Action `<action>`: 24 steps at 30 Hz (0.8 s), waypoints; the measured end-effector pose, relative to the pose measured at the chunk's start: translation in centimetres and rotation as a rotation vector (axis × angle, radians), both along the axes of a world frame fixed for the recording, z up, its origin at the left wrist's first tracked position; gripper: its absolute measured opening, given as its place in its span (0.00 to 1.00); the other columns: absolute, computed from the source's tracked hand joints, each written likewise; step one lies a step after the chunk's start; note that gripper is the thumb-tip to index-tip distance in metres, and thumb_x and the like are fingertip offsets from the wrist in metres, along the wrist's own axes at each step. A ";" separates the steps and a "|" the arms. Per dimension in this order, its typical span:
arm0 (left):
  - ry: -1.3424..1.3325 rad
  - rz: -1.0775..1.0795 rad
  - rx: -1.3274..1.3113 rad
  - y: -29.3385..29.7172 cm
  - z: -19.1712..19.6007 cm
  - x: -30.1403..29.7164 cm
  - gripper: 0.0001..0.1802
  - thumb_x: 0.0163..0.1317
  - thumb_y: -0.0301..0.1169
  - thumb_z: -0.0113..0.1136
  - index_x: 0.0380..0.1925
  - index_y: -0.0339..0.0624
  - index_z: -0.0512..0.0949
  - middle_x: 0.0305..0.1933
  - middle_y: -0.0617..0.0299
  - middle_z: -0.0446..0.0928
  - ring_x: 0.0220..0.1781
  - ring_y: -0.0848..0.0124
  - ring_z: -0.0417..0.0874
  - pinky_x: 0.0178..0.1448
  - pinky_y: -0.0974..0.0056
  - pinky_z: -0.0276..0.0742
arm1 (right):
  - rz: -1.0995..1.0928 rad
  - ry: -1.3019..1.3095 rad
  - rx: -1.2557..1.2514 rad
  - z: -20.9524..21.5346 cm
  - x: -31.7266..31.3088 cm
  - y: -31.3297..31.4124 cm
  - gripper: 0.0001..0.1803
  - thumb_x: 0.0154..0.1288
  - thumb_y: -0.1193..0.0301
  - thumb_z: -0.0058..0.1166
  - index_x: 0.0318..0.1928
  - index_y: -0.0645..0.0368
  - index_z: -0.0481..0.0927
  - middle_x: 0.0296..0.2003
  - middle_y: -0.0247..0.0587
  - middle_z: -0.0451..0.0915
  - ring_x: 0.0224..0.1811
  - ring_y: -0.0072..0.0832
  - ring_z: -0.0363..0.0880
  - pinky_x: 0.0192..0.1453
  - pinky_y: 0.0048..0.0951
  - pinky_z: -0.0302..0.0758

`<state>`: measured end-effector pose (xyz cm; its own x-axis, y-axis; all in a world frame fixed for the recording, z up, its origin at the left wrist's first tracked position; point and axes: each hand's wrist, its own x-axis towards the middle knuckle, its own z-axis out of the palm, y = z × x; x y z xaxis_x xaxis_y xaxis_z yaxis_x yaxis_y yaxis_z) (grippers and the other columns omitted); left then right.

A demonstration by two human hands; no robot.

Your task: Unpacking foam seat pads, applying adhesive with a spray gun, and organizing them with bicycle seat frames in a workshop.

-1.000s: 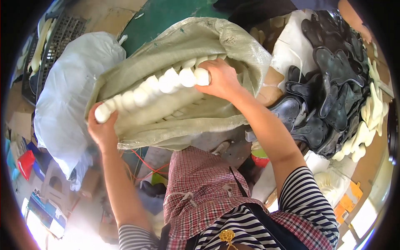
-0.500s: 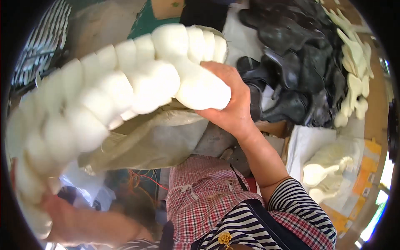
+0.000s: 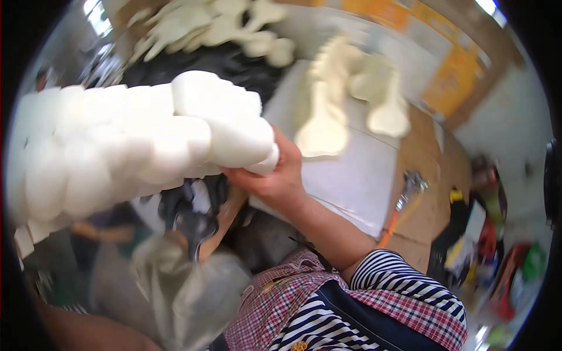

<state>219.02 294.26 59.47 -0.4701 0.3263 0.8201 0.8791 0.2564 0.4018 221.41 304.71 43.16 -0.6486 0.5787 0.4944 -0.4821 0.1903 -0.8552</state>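
Note:
A long row of nested cream-white, rounded pieces [image 3: 117, 134], like foam pads, stretches across the left half at chest height. My right hand [image 3: 284, 178] is closed around its right end, thumb below and fingers mostly hidden behind the end piece. From the lower left comes my left forearm [image 3: 93, 330]; the hand itself is out of sight near the dark left rim. Right of my right hand, a cream paddle-shaped piece [image 3: 322, 131] heads a nested row on the table, with another such piece [image 3: 389, 117] beside it.
Black moulded pieces [image 3: 240, 70] lie heaped behind the row, with loose cream pieces [image 3: 222, 26] beyond. A metal air-gun-like tool [image 3: 413, 182] with an orange hose rests on brown cardboard [image 3: 424, 219]. Below hangs a greyish cloth or plastic bag [image 3: 181, 286]. Mixed items [image 3: 489, 234] crowd the right.
My view has turned right toward the table with the paddle-shaped pieces. The held row has swung along and lies more level. My left hand, blurred at the row's end before, is out of sight.

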 end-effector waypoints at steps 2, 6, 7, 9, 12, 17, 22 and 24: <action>0.069 -0.140 -0.061 6.6 4.2 -1.7 0.30 0.40 0.19 0.60 0.50 0.34 0.74 0.53 0.54 0.74 0.54 0.66 0.73 0.57 0.64 0.69 | -0.167 -0.018 -0.015 1.3 5.7 4.9 0.30 0.43 0.74 0.70 0.50 0.62 0.74 0.44 0.42 0.77 0.47 0.30 0.76 0.52 0.30 0.72; 0.112 -0.405 -0.148 14.9 8.8 -15.6 0.31 0.39 0.20 0.60 0.51 0.34 0.74 0.53 0.54 0.74 0.55 0.66 0.73 0.58 0.64 0.69 | -0.638 0.009 -0.052 2.4 16.7 11.1 0.19 0.51 0.76 0.66 0.45 0.66 0.78 0.37 0.38 0.81 0.38 0.23 0.79 0.44 0.25 0.76; 0.123 -0.454 -0.169 16.3 10.0 -18.9 0.31 0.39 0.20 0.60 0.51 0.34 0.74 0.53 0.54 0.74 0.55 0.66 0.73 0.58 0.64 0.69 | -0.734 0.000 -0.076 2.2 19.1 11.8 0.19 0.51 0.75 0.65 0.45 0.67 0.78 0.38 0.39 0.81 0.38 0.23 0.79 0.44 0.25 0.75; 0.146 -0.542 -0.205 19.7 12.3 -22.3 0.31 0.39 0.20 0.60 0.51 0.34 0.73 0.53 0.54 0.74 0.55 0.66 0.73 0.58 0.64 0.68 | -0.829 0.018 -0.116 2.2 22.9 12.4 0.20 0.51 0.75 0.65 0.46 0.67 0.77 0.39 0.39 0.81 0.39 0.23 0.78 0.45 0.25 0.75; 0.111 -0.771 -0.262 28.1 7.2 4.9 0.32 0.39 0.21 0.60 0.52 0.34 0.73 0.54 0.54 0.74 0.56 0.66 0.72 0.59 0.64 0.68 | -1.070 -0.086 -0.217 -0.5 29.0 14.4 0.21 0.51 0.76 0.66 0.47 0.68 0.76 0.41 0.39 0.80 0.41 0.23 0.78 0.47 0.26 0.74; 0.077 -1.487 -0.284 35.5 6.0 8.2 0.26 0.25 0.22 0.62 0.35 0.37 0.77 0.39 0.58 0.78 0.44 0.69 0.77 0.51 0.65 0.70 | -1.013 -0.201 -0.392 -2.9 31.0 14.3 0.23 0.52 0.74 0.65 0.49 0.67 0.75 0.41 0.39 0.80 0.42 0.23 0.77 0.48 0.26 0.74; -0.467 -1.209 -0.278 52.9 -6.1 -4.6 0.46 0.41 0.33 0.65 0.65 0.42 0.60 0.65 0.56 0.64 0.63 0.63 0.67 0.65 0.59 0.62 | -0.803 -0.565 -0.098 -3.9 26.8 16.2 0.36 0.50 0.60 0.66 0.57 0.62 0.68 0.52 0.48 0.71 0.54 0.38 0.70 0.55 0.37 0.71; -0.888 -0.699 -0.270 55.7 -12.2 -4.9 0.48 0.49 0.39 0.62 0.69 0.45 0.51 0.71 0.56 0.53 0.68 0.64 0.59 0.68 0.59 0.57 | -0.761 -0.679 0.294 -5.3 26.0 18.5 0.39 0.49 0.58 0.66 0.59 0.61 0.66 0.55 0.52 0.67 0.57 0.45 0.66 0.59 0.41 0.68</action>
